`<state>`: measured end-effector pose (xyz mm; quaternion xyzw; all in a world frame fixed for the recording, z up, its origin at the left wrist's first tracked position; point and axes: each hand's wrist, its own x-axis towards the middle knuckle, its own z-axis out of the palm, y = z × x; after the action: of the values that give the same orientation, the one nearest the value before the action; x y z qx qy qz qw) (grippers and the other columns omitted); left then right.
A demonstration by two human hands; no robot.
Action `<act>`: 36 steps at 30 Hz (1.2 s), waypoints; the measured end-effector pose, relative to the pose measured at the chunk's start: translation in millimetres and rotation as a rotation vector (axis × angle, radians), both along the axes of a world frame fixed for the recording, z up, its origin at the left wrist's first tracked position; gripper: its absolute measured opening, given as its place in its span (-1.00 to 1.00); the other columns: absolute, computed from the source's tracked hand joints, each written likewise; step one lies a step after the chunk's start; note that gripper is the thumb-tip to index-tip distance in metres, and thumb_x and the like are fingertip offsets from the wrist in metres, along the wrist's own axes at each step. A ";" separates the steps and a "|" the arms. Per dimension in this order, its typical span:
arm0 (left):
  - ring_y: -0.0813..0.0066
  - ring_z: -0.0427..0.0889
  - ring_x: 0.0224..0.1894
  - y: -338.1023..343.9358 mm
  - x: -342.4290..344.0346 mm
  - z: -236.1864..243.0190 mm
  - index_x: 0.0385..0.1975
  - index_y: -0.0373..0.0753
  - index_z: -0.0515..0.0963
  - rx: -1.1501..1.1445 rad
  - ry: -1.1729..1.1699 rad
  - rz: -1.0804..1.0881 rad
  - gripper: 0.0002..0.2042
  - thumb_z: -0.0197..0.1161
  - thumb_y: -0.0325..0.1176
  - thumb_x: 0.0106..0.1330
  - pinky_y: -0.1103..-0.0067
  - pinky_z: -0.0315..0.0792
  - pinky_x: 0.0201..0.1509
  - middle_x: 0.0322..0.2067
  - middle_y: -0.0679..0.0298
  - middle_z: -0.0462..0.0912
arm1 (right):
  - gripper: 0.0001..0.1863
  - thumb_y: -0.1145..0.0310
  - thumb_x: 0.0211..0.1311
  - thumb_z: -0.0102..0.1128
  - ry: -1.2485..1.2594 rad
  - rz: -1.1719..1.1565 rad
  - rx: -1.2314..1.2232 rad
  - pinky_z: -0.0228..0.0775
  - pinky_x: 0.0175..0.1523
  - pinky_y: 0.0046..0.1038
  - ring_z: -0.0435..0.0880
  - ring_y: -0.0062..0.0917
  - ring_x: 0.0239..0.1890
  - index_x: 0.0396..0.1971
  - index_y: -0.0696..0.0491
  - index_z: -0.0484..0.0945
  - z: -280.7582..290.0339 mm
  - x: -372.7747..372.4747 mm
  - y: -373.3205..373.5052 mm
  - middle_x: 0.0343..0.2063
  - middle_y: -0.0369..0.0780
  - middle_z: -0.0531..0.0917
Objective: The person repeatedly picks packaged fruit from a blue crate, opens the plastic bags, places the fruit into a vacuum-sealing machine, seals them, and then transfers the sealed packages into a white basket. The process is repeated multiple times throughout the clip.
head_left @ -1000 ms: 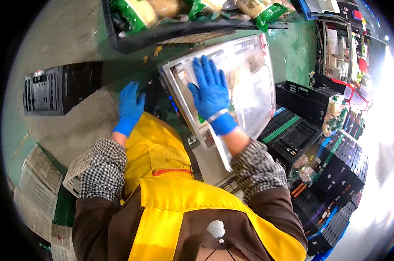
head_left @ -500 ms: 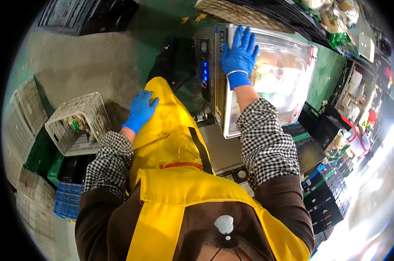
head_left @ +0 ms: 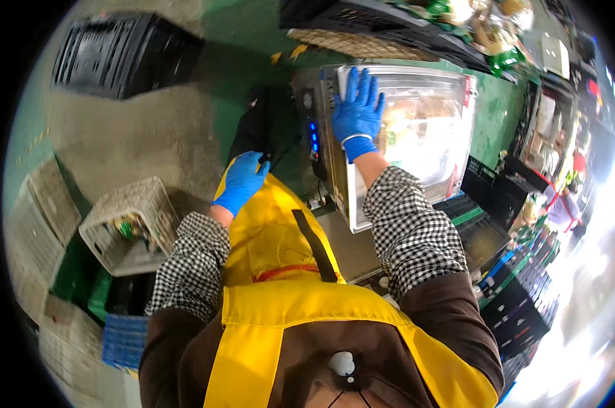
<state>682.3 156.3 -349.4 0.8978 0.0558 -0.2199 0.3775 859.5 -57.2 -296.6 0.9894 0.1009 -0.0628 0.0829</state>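
My right hand (head_left: pixel 357 121), in a blue glove, lies flat with fingers stretched out on the left part of a vacuum packing machine's clear lid (head_left: pixel 426 78). Glare and pale packed items show through the lid, too blurred to make out. A dark control panel (head_left: pixel 312 129) with blue lit digits runs along the machine's left side. My left hand (head_left: pixel 242 182), also blue-gloved, rests at the far edge of my yellow apron (head_left: pixel 280 231), its fingers loosely extended. Nothing shows in its grasp.
A whitish plastic crate (head_left: pixel 132 224) with small items inside lies tipped at left, above a blue crate (head_left: pixel 124 340). A black crate (head_left: pixel 124 54) stands far left. Beyond the machine, another black crate (head_left: pixel 382 30) sits near green-and-white packages. Dark crates (head_left: pixel 518 299) are stacked at right.
My left hand has slid forward and right along the apron to its far edge. My right hand stays flat on the lid. The whole view has shifted slightly.
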 end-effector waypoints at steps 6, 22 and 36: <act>0.06 0.47 -0.12 -50.3 161.8 28.1 -0.17 -0.30 0.47 -0.163 -0.320 0.014 -0.68 0.10 -0.20 0.19 0.36 0.35 -0.03 -0.16 0.01 0.50 | -0.38 0.09 0.25 -0.25 0.093 -0.048 0.014 -0.41 0.32 -0.11 -0.14 -0.33 0.34 0.29 -0.15 -0.12 4.1 8.9 1.8 0.31 -0.25 -0.09; -0.05 0.47 -0.09 -147.4 302.6 15.8 -0.07 -0.35 0.40 0.146 0.103 -0.347 -0.40 -0.23 0.12 0.24 0.28 0.32 0.00 -0.09 -0.12 0.45 | -0.51 0.18 0.10 -0.07 -0.001 0.005 0.323 -0.02 0.23 -0.08 0.15 -0.28 0.24 0.07 -0.06 0.29 31.0 5.1 -15.6 0.14 -0.17 0.27; -0.01 0.54 -0.19 -162.9 307.7 77.8 -0.31 -0.39 0.53 0.324 0.214 -0.406 -0.34 -0.33 0.15 0.24 0.27 0.39 -0.10 -0.25 -0.13 0.54 | -0.60 0.18 0.16 -0.13 -0.017 -0.023 0.406 -0.05 0.26 -0.08 0.17 -0.27 0.22 0.00 -0.03 0.35 24.5 -0.3 -16.7 0.13 -0.12 0.26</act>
<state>990.0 -6.6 -271.5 0.9110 -0.0511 -0.3726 0.1691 859.1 -73.9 -272.0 0.9874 0.0993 -0.0338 -0.1183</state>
